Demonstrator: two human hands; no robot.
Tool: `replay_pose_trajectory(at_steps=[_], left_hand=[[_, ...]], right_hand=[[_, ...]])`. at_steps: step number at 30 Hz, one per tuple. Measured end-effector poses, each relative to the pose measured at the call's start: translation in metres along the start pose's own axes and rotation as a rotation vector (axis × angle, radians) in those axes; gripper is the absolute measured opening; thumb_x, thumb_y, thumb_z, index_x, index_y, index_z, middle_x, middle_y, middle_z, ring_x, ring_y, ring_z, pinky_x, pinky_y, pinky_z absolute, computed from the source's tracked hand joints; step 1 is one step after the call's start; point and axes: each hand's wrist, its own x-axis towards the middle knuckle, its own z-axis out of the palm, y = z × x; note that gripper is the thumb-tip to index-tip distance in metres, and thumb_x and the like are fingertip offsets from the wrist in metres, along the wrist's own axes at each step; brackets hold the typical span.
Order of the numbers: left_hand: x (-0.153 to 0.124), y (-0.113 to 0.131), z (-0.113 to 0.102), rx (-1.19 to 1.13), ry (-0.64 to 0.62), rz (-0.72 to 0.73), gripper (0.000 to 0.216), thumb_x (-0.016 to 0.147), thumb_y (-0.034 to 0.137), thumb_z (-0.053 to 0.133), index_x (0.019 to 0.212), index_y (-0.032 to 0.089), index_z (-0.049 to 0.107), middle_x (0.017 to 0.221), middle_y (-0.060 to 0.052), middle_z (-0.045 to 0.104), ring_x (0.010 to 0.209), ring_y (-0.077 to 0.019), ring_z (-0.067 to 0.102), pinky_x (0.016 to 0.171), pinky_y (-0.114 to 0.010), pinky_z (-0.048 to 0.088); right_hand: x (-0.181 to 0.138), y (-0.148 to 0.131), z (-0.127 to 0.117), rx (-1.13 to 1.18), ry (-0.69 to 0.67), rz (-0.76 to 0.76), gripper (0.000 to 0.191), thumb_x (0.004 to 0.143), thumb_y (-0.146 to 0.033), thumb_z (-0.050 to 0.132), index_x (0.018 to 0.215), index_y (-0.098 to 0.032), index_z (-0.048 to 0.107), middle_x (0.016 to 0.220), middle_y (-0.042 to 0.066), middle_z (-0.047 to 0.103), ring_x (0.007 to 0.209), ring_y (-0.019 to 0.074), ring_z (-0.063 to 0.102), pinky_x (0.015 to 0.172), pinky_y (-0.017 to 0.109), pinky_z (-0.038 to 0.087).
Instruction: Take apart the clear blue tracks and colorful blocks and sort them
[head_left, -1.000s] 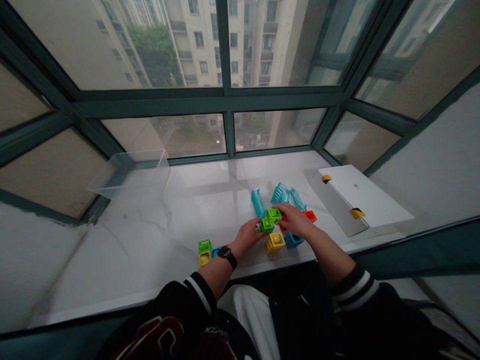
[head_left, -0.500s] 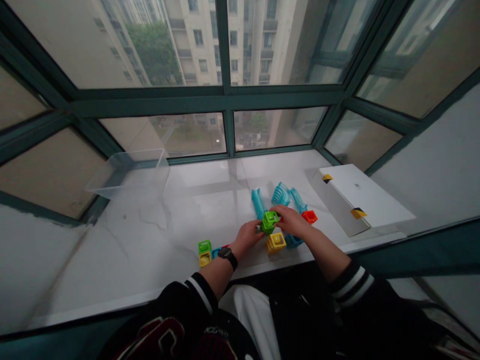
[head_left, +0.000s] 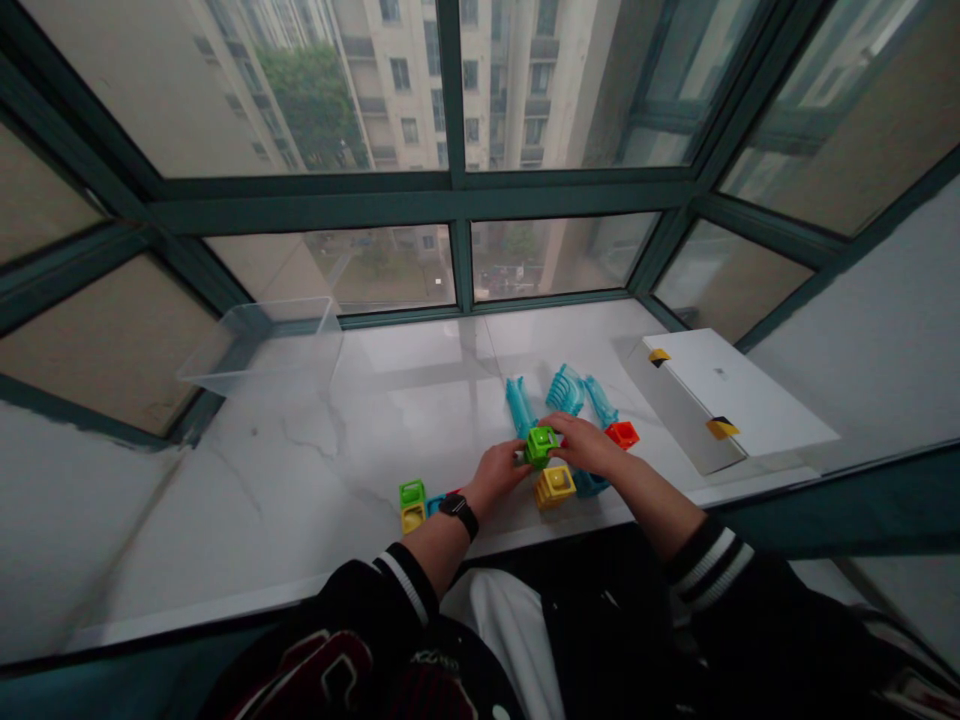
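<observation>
Between my two hands is a green toy block [head_left: 541, 446] with an open, hollow face. My left hand [head_left: 501, 470], with a black watch at the wrist, grips it from the left. From the right, my right hand [head_left: 581, 443] has its fingers closed on the same block. Just in front of it stands a yellow block [head_left: 555, 487], with a dark blue piece [head_left: 590, 482] beside it, partly under my right hand. Past my hands lie a straight translucent blue track piece [head_left: 520, 405], a curved ribbed one [head_left: 566, 390] and another narrow one [head_left: 601, 402]. A red block [head_left: 622, 434] sits by my right wrist.
Near my left forearm are a green block [head_left: 412, 494], a yellow block [head_left: 413, 517] and a blue piece [head_left: 435, 505]. A clear plastic bin [head_left: 259, 345] stands at the back left. On the right is a white box [head_left: 739, 390] with yellow-black tabs. Windows surround the white marble sill [head_left: 300, 500].
The green block has turned slightly between my hands, which stay in nearly the same place. The whole view has shifted a little; the other pieces lie as before.
</observation>
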Motion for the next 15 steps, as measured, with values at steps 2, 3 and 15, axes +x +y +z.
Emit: replay_pose_trajectory(at_steps=[2,3,15], left_hand=[[-0.0003,0.0009,-0.0006,0.019,-0.003,-0.002,0.045,0.085,0.041,0.079,0.127,0.027,0.073,0.119,-0.007,0.079,0.105,-0.0271,0.074,0.094,-0.037,0.056],[-0.0002,0.0014,-0.0007,0.030,-0.006,-0.005,0.045,0.085,0.041,0.079,0.127,0.026,0.073,0.118,-0.007,0.079,0.103,-0.0268,0.075,0.094,-0.036,0.056],[-0.0012,0.0042,-0.0015,0.098,-0.006,-0.010,0.049,0.085,0.040,0.079,0.132,0.027,0.071,0.119,-0.008,0.079,0.105,-0.0282,0.074,0.095,-0.036,0.055]], right_hand=[[0.0001,0.0007,0.0003,0.006,0.000,-0.005,0.054,0.078,-0.013,0.080,0.129,-0.023,0.066,0.130,0.009,0.068,0.125,0.0271,0.064,0.110,0.045,0.050],[0.0001,0.0012,0.0005,0.005,-0.003,-0.005,0.054,0.078,-0.013,0.080,0.129,-0.024,0.066,0.131,0.009,0.068,0.126,0.0271,0.064,0.110,0.045,0.050],[-0.0022,0.0040,-0.0003,-0.017,-0.025,-0.005,0.058,0.078,-0.015,0.082,0.132,-0.025,0.065,0.133,0.009,0.068,0.127,0.0269,0.064,0.110,0.044,0.049]])
